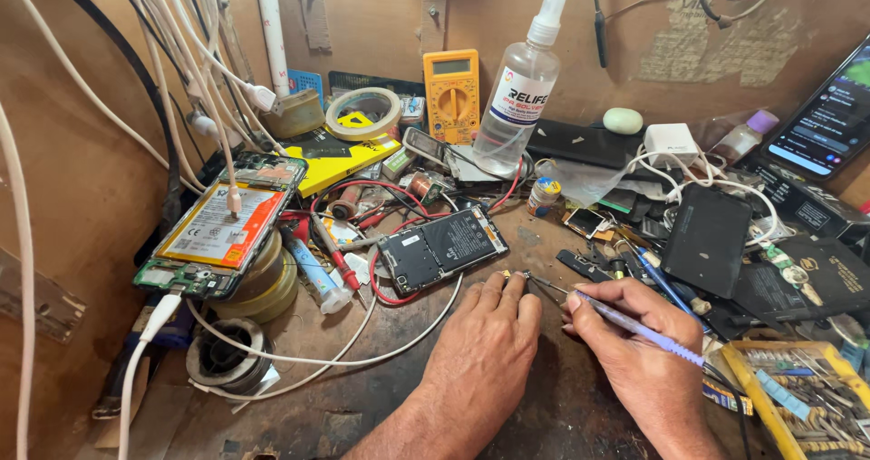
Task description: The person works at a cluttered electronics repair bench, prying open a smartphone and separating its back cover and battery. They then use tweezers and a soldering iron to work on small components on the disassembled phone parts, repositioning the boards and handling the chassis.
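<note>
We see the left hand [485, 338] resting on the brown wooden bench [362, 406] near its front edge, fingertips pinching a tiny metal part [506, 275]. The right hand [625, 333] grips purple-handled metal tweezers [625, 322], tips touching that part. Just behind lies an opened black smartphone [442, 248].

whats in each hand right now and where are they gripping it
The right hand holds a purple-handled tool like a pen, pinched near its metal tip. The left hand pins a tiny part under its fingertips; what it is cannot be told.
</note>
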Demonstrator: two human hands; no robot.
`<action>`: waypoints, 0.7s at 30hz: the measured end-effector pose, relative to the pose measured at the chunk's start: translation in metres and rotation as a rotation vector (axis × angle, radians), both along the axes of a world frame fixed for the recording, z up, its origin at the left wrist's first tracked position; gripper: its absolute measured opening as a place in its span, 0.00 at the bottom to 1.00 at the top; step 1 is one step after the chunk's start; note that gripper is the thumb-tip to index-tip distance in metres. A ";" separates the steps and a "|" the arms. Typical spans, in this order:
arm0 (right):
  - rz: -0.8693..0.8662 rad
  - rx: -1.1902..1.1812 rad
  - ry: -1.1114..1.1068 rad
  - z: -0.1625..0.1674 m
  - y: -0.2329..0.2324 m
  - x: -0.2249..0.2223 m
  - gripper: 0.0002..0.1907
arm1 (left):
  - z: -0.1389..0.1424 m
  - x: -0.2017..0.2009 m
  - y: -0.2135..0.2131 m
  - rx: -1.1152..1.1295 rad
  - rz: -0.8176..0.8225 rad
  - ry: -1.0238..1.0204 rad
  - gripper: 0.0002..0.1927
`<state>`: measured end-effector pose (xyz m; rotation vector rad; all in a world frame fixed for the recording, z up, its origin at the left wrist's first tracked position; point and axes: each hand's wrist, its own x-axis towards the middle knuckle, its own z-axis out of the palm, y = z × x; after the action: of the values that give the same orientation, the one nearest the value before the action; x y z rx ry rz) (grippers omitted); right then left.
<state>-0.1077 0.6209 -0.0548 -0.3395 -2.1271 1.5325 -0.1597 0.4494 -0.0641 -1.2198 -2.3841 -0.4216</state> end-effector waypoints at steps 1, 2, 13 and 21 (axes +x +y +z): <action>-0.003 0.002 -0.003 0.000 0.000 0.000 0.08 | 0.000 0.000 0.000 0.000 -0.001 -0.008 0.16; -0.006 0.005 -0.007 0.001 0.000 0.001 0.08 | 0.001 0.001 0.000 0.000 -0.001 -0.016 0.16; -0.008 0.031 -0.022 0.005 -0.004 0.003 0.09 | 0.004 0.002 -0.001 0.017 -0.007 -0.032 0.15; -0.003 0.050 0.013 0.003 -0.005 0.004 0.08 | 0.001 0.002 0.000 0.014 -0.002 -0.017 0.17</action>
<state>-0.1035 0.6155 -0.0520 -0.3140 -2.1500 1.4731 -0.1576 0.4493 -0.0633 -1.2170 -2.3912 -0.4499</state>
